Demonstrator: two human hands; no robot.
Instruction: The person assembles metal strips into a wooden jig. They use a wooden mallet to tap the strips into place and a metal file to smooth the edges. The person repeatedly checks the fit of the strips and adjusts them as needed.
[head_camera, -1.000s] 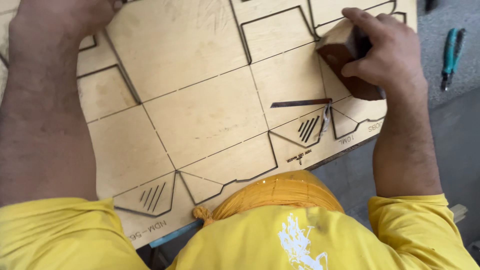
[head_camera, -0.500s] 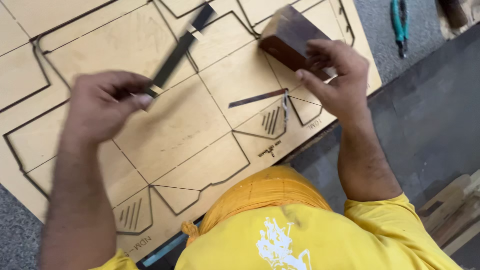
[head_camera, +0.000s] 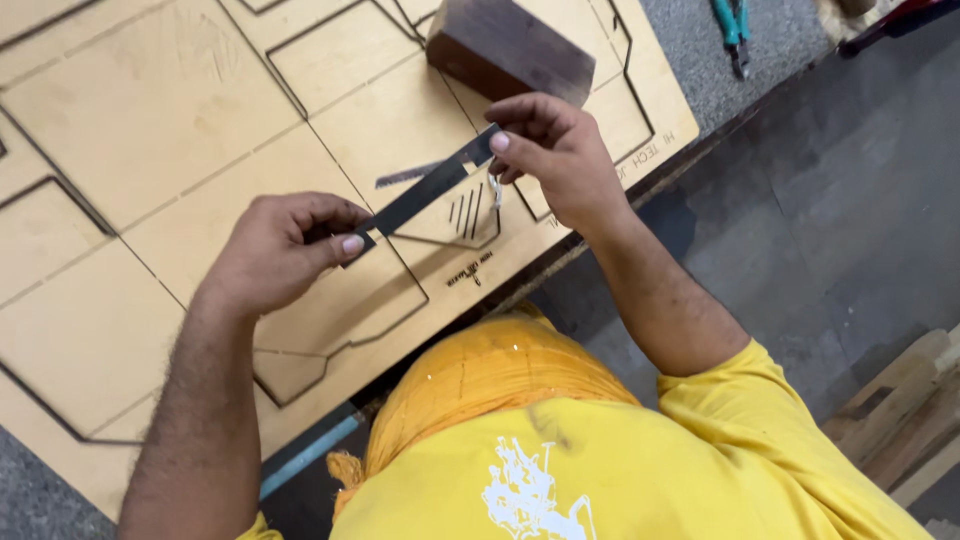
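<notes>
Two hands share one thin metal strip (head_camera: 432, 188) above the slotted plywood board (head_camera: 150, 130): my left hand (head_camera: 285, 250) pinches its lower end, my right hand (head_camera: 555, 155) its upper end. I judge the strip's edge could nick a fingertip or spring loose if either pinch slackens. I count one dark wooden block (head_camera: 510, 48), one loose strip piece (head_camera: 408, 176) and one pair of teal pliers (head_camera: 730, 25).
</notes>
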